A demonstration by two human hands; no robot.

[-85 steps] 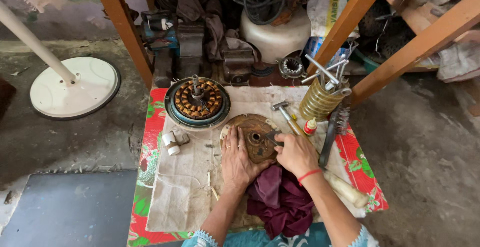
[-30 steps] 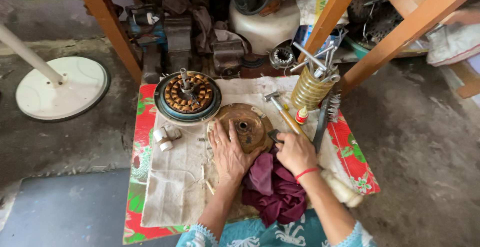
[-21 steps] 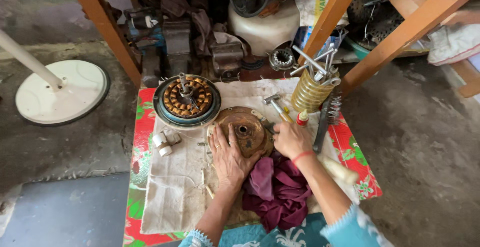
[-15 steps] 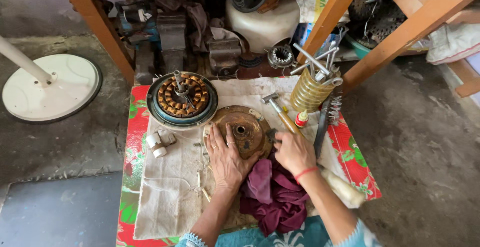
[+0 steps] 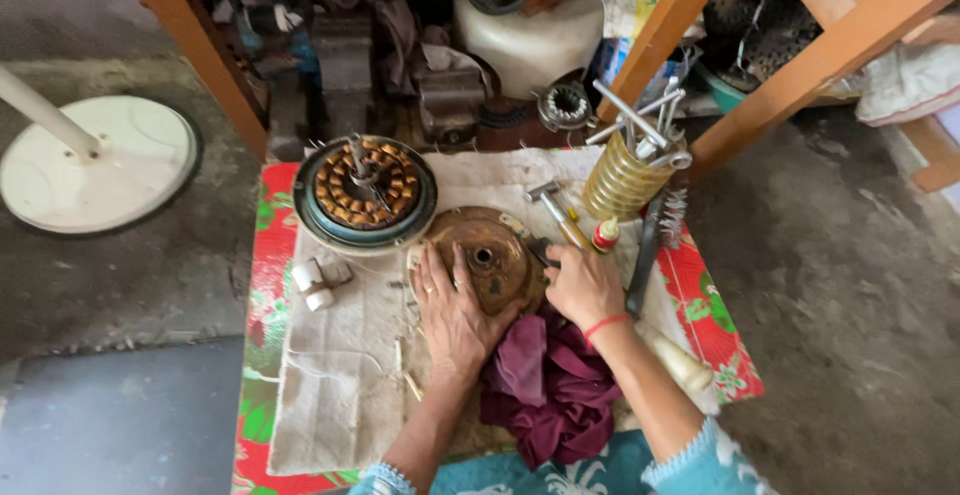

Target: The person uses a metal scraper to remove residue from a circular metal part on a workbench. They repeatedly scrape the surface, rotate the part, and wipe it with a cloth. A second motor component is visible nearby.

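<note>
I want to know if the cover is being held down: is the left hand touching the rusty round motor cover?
Touching. The head view shows the left hand lying flat with its fingers spread over the near-left rim of the rusty motor cover.

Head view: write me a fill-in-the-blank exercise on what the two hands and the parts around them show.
1. The left hand lies flat on the rusty round ____.
2. The motor stator with copper coils lies to the ____ of the rusty cover.
3. The right hand wears a ____ wristband.
4. The crumpled cloth is ____.

Missing words: cover; left; red; maroon
</note>
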